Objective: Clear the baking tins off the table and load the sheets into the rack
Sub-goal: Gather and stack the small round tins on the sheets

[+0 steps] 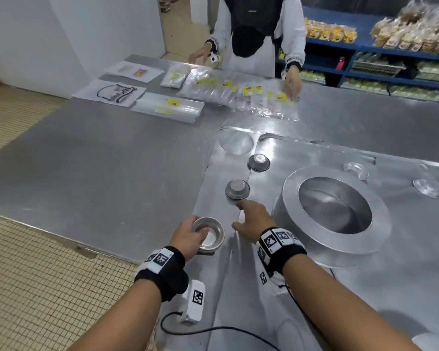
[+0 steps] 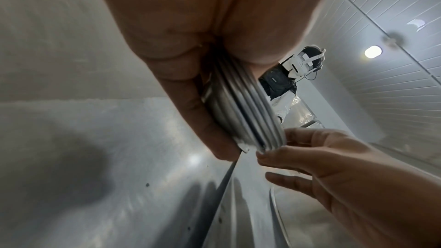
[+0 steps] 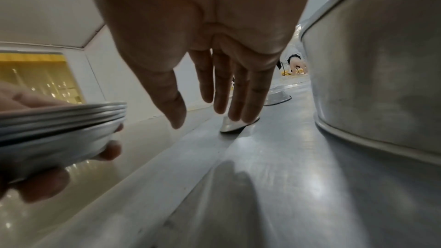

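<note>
The left hand (image 1: pixel 188 236) forms the grip, fingers curled beneath and thumb over the rim of a nested stack of small round aluminium baking tins (image 1: pixel 209 234), held just above the grey steel table (image 1: pixel 99 153). The right hand (image 1: pixel 254 221), fingers straight and empty, reaches just ahead of the grip toward an inverted small round tin (image 1: pixel 237 190); a second inverted tin (image 1: pixel 259 162) lies beyond. The tins appear light, stiff, thin-walled and likely slippery, so the flared rim is probably the best hold.
</note>
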Available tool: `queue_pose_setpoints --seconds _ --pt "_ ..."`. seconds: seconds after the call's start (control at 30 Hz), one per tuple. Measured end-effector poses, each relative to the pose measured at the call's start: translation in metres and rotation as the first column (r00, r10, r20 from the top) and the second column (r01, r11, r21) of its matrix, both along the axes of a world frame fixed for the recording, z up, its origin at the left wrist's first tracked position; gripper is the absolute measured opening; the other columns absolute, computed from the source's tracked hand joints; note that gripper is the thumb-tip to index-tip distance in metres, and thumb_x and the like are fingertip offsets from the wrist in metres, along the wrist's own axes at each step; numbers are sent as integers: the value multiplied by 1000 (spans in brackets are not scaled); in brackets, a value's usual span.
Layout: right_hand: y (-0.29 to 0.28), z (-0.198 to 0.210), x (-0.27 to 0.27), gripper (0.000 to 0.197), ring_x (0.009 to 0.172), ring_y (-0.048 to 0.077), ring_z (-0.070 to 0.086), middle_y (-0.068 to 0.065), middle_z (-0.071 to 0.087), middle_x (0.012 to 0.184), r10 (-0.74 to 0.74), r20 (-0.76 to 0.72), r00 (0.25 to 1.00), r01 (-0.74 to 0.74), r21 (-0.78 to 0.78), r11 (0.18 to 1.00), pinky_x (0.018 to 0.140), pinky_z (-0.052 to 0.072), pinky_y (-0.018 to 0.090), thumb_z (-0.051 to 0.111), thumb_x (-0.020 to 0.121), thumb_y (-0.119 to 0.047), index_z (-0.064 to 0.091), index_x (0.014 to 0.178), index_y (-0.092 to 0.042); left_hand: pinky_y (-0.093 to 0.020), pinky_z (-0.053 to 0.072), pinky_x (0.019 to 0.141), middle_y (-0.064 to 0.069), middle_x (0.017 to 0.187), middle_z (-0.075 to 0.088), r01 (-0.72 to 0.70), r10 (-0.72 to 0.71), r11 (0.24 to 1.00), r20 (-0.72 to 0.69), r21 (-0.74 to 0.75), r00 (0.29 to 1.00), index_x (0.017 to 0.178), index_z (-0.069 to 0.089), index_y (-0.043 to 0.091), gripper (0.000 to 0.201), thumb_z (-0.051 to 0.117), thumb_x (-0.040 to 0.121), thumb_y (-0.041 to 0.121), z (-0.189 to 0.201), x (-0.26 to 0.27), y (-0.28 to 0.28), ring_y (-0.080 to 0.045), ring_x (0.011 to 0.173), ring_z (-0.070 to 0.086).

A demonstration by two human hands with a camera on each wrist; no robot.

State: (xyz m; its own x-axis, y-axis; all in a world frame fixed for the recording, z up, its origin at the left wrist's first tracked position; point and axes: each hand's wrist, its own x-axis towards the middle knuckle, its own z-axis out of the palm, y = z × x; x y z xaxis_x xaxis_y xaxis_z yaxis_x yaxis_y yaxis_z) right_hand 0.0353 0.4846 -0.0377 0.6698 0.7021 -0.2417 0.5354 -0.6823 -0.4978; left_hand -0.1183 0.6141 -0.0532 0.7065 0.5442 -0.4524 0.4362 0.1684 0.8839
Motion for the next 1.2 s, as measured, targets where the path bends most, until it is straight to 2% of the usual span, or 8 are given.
queue_pose_setpoints --seconds 0.13,0.33,0.43,0.57,0.7,0.9,1.1,1.2 --pt "32 -11 27 56 121 29 51 12 56 129 -81 81 993 83 -20 996 103 44 35 72 82 -29 53 131 -10 -64 57 70 -10 79 56 23 -23 999 6 -37 1000 101 62 8 15 55 96 -4 -5 14 20 -22 64 59" --pt "69 -31 63 72 128 35 40 15 44 139 -128 172 977 149 -111 983 108 38 39 68 83 -41 41 142 -9 -66 57 67 -9 83 60 48 -48 999 0 -13 999 92 64 22 20 60 93 2 -21 29 44 -28 73 61" --pt "77 -38 73 64 128 36 37 14 45 138 -158 190 969 190 -161 969 101 40 44 61 86 -45 44 136 -9 -63 57 74 -9 92 65 66 -66 998 -10 6 998 92 67 27 13 68 80 22 -32 33 51 -36 87 65" --pt "80 -42 82 60 124 35 39 12 47 134 -142 178 974 181 -226 957 99 43 44 66 84 -44 48 129 -10 -62 57 77 -10 97 68 57 -57 998 -26 3 998 93 67 31 29 70 66 39 -57 34 59 -41 95 67" --pt "75 -41 78 59 114 31 48 11 53 121 -176 143 974 191 -98 977 91 47 41 77 77 -37 47 120 -10 -61 58 77 -11 96 68 42 -42 999 -8 -4 999 93 67 32 22 67 70 33 -53 32 57 -39 92 67" --pt "57 -24 47 56 97 23 58 2 59 105 -232 61 971 220 156 963 79 47 31 78 71 -46 50 110 -16 -61 56 82 -9 94 69 54 -56 998 -33 -45 998 90 66 36 33 66 58 44 -63 30 55 -39 95 68" --pt "32 -12 6 73 98 15 60 -4 53 111 -241 -2 970 216 455 864 90 54 35 82 64 -43 46 125 -31 -64 55 80 -15 90 69 11 -15 996 -39 -92 999 85 70 29 21 70 69 42 -29 27 35 -44 91 69" --pt "18 -4 -15 71 97 11 63 -6 44 113 -215 -88 973 224 599 769 89 55 27 87 64 -34 46 121 -30 -64 55 82 -18 93 71 -53 47 987 -45 -154 998 91 71 18 43 64 78 59 -20 27 27 -42 88 70"
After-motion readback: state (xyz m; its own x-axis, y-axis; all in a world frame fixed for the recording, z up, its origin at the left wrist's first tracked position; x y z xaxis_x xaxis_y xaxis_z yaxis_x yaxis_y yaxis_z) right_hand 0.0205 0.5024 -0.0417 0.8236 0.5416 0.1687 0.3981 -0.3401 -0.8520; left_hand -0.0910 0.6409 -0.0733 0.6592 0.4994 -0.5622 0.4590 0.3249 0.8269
